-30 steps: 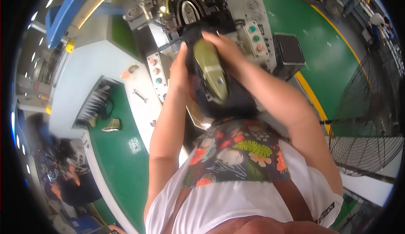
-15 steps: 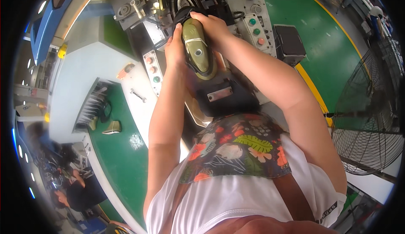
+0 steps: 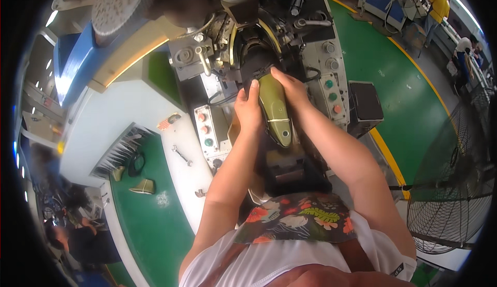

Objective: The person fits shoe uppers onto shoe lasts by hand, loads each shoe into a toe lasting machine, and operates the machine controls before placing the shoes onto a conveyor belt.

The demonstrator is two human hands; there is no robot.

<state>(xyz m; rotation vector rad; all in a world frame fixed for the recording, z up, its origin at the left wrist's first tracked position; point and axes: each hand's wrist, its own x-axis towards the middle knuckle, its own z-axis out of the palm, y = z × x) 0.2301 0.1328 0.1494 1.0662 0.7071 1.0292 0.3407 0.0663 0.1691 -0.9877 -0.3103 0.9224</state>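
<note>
Between my hands lies a green shoe last (image 3: 273, 98), its toe end toward the machine and its end with a round hole toward me. A pale band crosses it near that end, and dark shoe-upper material shows along its edges. My left hand (image 3: 249, 112) is closed on the left side, thumb up by the far end. On the right side my right hand (image 3: 294, 91) grips it the same way, thumb near the toe. The fingers under the last are hidden. Just beyond it are the dark jaws of the machine (image 3: 256, 43).
Button panels stand left (image 3: 206, 126) and right (image 3: 333, 94) of the machine. A wrench (image 3: 182, 155) lies on the white bench at left. Further left, another green last (image 3: 143, 186) rests on a green surface. A wire-cage fan (image 3: 445, 199) stands at right; people work beyond.
The last and both hands have come back from the machine toward me, still together. The whole view has shifted, so the machine and bench sit lower in the picture.
</note>
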